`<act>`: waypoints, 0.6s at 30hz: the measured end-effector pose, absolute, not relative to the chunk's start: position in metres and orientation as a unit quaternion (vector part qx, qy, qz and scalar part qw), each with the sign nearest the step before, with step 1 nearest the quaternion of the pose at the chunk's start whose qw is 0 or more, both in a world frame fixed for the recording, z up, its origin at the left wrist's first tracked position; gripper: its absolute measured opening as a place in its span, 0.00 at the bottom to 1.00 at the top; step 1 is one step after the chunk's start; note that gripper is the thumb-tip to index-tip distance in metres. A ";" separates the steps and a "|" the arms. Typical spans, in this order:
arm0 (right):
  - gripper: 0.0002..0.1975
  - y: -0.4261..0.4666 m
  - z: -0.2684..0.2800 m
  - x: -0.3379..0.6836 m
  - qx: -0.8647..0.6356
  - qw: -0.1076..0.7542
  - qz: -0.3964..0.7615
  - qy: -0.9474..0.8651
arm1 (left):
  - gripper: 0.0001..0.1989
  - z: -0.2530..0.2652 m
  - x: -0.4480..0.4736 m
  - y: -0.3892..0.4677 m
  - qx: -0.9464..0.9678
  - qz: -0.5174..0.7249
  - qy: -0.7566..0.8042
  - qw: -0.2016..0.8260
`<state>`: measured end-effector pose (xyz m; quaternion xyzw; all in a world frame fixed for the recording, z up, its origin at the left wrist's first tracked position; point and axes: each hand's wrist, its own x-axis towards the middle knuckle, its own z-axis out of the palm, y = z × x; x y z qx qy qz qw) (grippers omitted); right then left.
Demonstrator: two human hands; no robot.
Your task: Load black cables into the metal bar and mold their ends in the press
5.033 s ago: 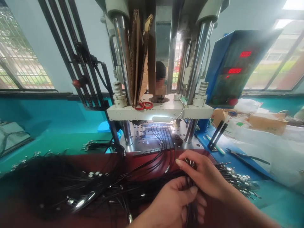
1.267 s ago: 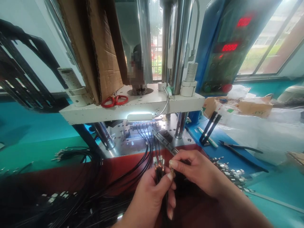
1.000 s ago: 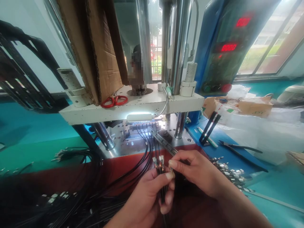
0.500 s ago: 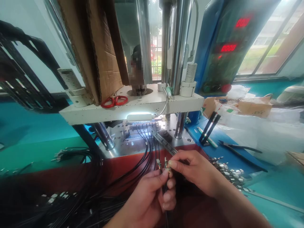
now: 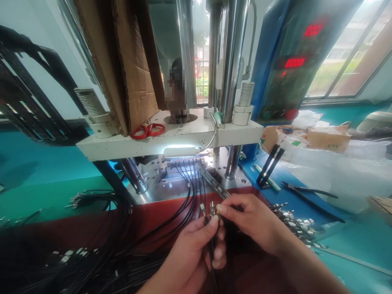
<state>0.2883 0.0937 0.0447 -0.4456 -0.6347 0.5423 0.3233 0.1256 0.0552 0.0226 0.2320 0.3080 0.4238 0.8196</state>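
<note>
My left hand [image 5: 196,249] is closed around a few black cables [image 5: 212,261], whose small metal connectors [image 5: 212,209] point up past the thumb. My right hand [image 5: 251,216] is closed too. Its thumb and forefinger touch the connector ends, and a slotted metal bar [image 5: 214,183] slants up and left from its fingers. Just beyond the bar's far end, several black cables [image 5: 193,192] run out of a metal mould [image 5: 179,168] on the press bed. Fingers partly hide what lies between the two hands.
The press's white plate [image 5: 171,143] carries red-handled scissors [image 5: 147,131] and a lamp [image 5: 180,152]. Black cables pile up at left [image 5: 73,265]. On the right are pliers [image 5: 306,188], a black stand [image 5: 271,165], more connectors [image 5: 297,224] and a control box [image 5: 288,61].
The metal bar in my right hand has tilted and shifted slightly right. My left thumb has moved a little along the connectors. Both hands stay close together.
</note>
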 end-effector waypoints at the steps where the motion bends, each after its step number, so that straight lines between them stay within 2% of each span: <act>1: 0.16 0.094 0.045 0.288 -0.453 0.327 0.530 -0.638 | 0.10 0.023 0.127 0.055 0.247 0.429 0.326 0.805; 5: 0.15 0.093 0.047 0.287 -0.447 0.336 0.518 -0.647 | 0.12 0.025 0.131 0.052 0.326 0.436 0.409 0.732; 8: 0.16 0.092 0.046 0.283 -0.451 0.380 0.557 -0.585 | 0.14 0.025 0.131 0.051 0.363 0.426 0.437 0.704; 11: 0.24 0.093 0.043 0.278 -0.462 0.422 0.607 -0.490 | 0.16 0.024 0.130 0.050 0.372 0.412 0.443 0.704; 18: 0.19 0.092 0.036 0.271 -0.434 0.444 0.634 -0.460 | 0.15 0.023 0.131 0.052 0.376 0.408 0.423 0.716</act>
